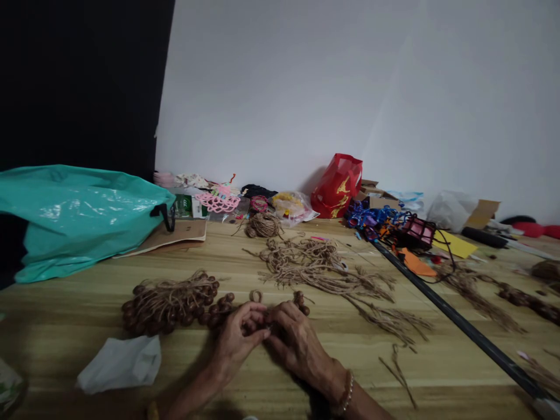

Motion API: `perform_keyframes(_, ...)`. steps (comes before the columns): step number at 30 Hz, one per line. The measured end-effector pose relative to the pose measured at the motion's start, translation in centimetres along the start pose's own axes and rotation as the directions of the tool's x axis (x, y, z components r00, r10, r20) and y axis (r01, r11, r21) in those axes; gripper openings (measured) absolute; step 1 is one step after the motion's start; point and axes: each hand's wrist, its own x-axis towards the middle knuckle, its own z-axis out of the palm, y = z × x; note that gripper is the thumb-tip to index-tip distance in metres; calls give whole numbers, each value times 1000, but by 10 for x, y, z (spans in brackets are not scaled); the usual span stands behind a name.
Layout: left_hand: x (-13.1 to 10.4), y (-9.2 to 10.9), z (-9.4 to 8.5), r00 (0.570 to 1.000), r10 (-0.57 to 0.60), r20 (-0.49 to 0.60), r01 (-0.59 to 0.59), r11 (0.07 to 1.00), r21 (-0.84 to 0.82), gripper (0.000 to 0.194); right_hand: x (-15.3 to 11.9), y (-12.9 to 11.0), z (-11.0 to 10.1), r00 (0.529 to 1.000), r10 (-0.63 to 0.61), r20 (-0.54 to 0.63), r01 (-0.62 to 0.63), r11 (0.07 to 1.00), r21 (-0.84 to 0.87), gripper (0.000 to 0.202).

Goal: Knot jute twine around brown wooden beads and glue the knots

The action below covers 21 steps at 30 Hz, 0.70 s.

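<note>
Two sets of fingers [261, 335], those of the left hand [236, 335] and right hand [301, 341], bend tip to tip, closed apparently on glossy, round brown beads [217, 311] that show beside both hands; the gripped part is largely hidden. Such a pinch presumably steadies small pieces. A loop [256, 291] lies just beyond; the bead-edged bundle [172, 300], left, and rough, tangled cord [306, 259], ahead, seem kept within reach on the wood-grained desk [459, 385].

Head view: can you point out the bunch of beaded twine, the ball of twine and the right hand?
Bunch of beaded twine [175, 298]: head view, strands near its middle.
Ball of twine [263, 225]: head view, middle of its wound side.
Right hand [298, 337]: head view, back of the hand.
</note>
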Motion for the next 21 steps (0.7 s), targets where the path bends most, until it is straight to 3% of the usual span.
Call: perform_keyframes(21, 1, -4, -2, 1000, 21, 10, -21, 1000, 22, 30, -2, 5, 2, 1000, 6, -23, -5, 1000, 18, 16)
